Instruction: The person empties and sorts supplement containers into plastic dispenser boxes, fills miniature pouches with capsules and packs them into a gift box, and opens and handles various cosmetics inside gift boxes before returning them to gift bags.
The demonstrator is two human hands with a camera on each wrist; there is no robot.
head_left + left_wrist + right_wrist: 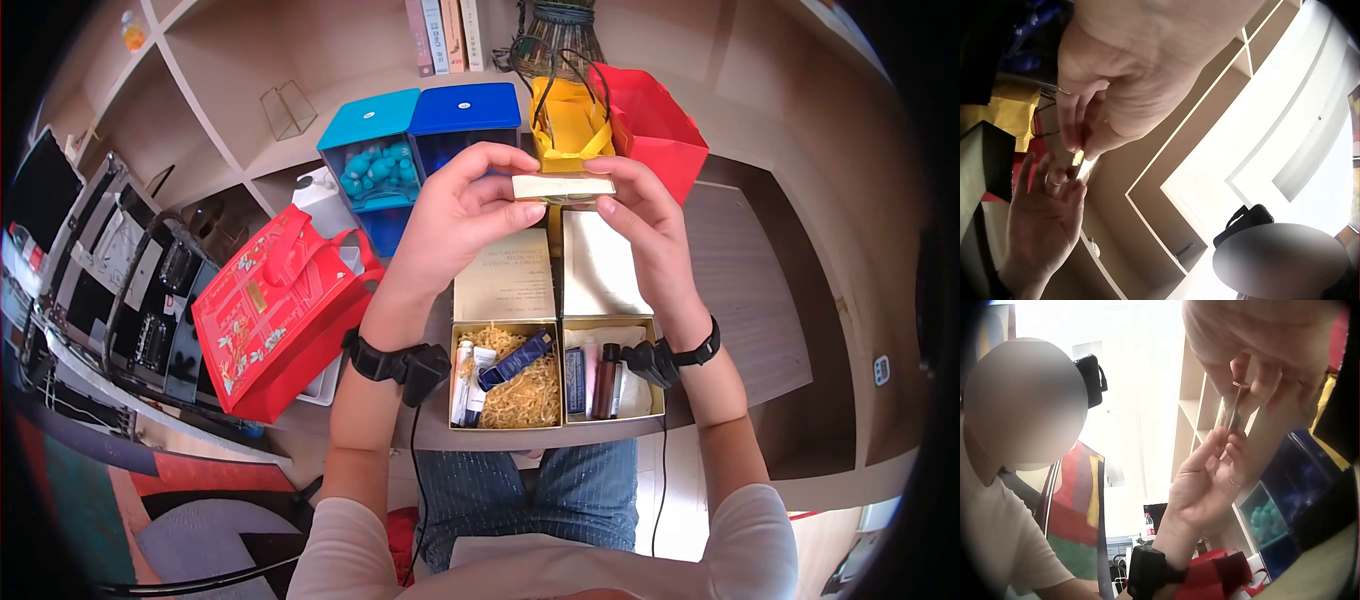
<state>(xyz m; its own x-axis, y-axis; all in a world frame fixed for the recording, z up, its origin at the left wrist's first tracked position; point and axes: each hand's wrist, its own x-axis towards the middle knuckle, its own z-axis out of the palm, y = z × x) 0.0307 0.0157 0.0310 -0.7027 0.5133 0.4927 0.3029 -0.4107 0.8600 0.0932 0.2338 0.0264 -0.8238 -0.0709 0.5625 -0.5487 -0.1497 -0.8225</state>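
Note:
Raised above the table, a slim, flat gold box [563,187] is held level between both hands. My left hand [450,215] pinches its left end between thumb and fingers, and my right hand [650,220] pinches its right end. Below stand two lidded gold gift boxes side by side, lids tipped back. The left gift box [505,324] has straw-coloured paper shreds, two white tubes [461,380] and a dark blue carton [517,360]. In the right gift box [661,408] are a dark brown bottle [606,382], a blue carton [575,372] and a pinkish tube [590,370].
A red floral gift bag [265,310] leans at the left of the table. Behind the hands are a turquoise case [370,115], a blue case [465,100], a yellow bag [570,115] and a red bag [660,130]. Cables trail from both wrist cameras.

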